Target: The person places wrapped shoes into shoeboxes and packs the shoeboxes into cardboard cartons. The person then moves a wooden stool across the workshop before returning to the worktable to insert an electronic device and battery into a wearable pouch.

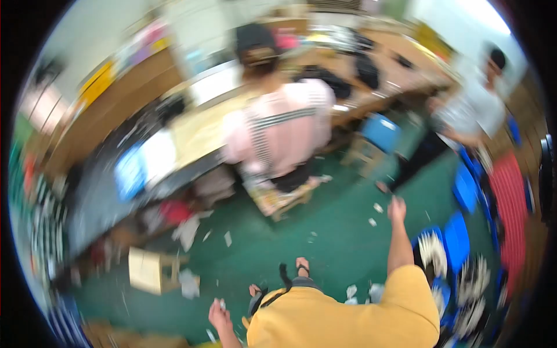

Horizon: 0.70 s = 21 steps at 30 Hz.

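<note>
My left hand (219, 313) hangs low at my left side with its fingers curled. A small whitish spot shows at its fingers, too small to name. Out in front and to the right, my right hand (397, 209) is held over the green floor (336, 226), loosely closed, and I see nothing in it. Neither hand touches a table or a bin. Nearest to my right hand are white scraps (372, 222) on the floor and blue bins (456, 240) farther right. A wooden stool (146, 271) lies tipped beyond my left hand.
A person in pink (284, 127) sits at the long workbench (194, 127). Another person in a grey shirt (473, 110) stands at the right. A blue-topped stool (380, 132) is between them. Bins with bundled whitish pieces (432, 252) line the right side. Litter dots the floor.
</note>
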Each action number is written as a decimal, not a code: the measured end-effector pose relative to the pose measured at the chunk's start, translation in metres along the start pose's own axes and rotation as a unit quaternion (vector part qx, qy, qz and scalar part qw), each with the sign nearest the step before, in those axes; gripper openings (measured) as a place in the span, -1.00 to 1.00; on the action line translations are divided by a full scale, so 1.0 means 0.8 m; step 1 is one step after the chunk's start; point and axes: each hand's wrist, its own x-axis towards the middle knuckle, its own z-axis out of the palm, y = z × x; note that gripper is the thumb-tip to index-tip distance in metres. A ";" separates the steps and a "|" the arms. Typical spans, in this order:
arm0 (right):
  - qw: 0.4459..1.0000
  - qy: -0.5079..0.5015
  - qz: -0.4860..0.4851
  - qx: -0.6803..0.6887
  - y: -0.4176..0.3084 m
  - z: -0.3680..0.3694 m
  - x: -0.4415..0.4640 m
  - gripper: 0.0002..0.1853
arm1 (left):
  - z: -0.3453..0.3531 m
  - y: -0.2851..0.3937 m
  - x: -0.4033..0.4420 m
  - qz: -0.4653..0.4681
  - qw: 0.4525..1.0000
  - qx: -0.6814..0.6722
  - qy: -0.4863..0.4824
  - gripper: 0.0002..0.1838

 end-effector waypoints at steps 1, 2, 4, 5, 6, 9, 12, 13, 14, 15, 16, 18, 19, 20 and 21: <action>0.992 -0.098 0.049 -0.066 0.038 0.052 -0.045 -0.63 | -0.007 0.005 -0.008 -0.001 1.000 -0.024 0.003 -0.79; 0.960 -0.211 0.118 -0.139 0.071 0.108 -0.108 -0.63 | -0.013 0.014 -0.020 0.006 1.000 -0.020 0.017 -0.79; 0.819 -0.432 0.194 -0.325 0.112 0.214 -0.259 -0.64 | -0.045 0.017 -0.021 0.033 0.994 -0.098 0.039 -0.75; 0.749 -0.508 0.140 -0.401 0.122 0.268 -0.348 -0.56 | -0.059 0.020 -0.027 0.050 0.984 -0.156 0.067 -0.73; 0.681 -0.580 0.080 -0.440 0.117 0.319 -0.448 -0.50 | -0.086 0.026 -0.027 0.068 0.977 -0.191 0.067 -0.73; 0.484 -0.792 -0.250 -0.275 0.094 0.437 -0.699 -0.47 | -0.177 0.046 -0.026 0.075 0.953 -0.270 0.119 -0.76; 0.409 -0.840 -0.303 -0.187 -0.009 0.515 -0.906 -0.54 | -0.279 0.057 -0.014 0.077 0.938 -0.302 0.150 -0.78; 0.417 -0.855 -0.260 -0.164 0.004 0.546 -0.947 -0.57 | -0.312 0.061 -0.008 0.074 0.935 -0.302 0.169 -0.78; 0.425 -0.868 -0.214 -0.140 0.019 0.576 -0.988 -0.61 | -0.348 0.067 -0.005 0.070 0.932 -0.300 0.189 -0.79; 0.411 -0.873 -0.185 -0.187 -0.016 0.584 -1.027 -0.64 | -0.378 0.076 -0.003 0.073 0.932 -0.296 0.198 -0.79; 0.402 -0.876 -0.184 -0.192 0.009 0.607 -1.045 -0.64 | -0.406 0.087 0.003 0.069 0.929 -0.301 0.206 -0.79; 0.438 -0.839 -0.187 -0.264 0.051 0.652 -1.061 -0.64 | -0.460 0.112 0.018 0.062 0.929 -0.274 0.241 -0.79; 0.427 -0.816 -0.208 -0.329 0.053 0.662 -1.069 -0.60 | -0.488 0.125 0.031 0.060 0.926 -0.279 0.245 -0.79; 0.414 -0.788 -0.229 -0.393 0.056 0.671 -1.068 -0.57 | -0.515 0.138 0.045 0.065 0.930 -0.255 0.258 -0.79; 0.394 -0.764 -0.249 -0.447 0.099 0.690 -1.046 -0.50 | -0.542 0.148 0.059 0.067 0.933 -0.230 0.269 -0.78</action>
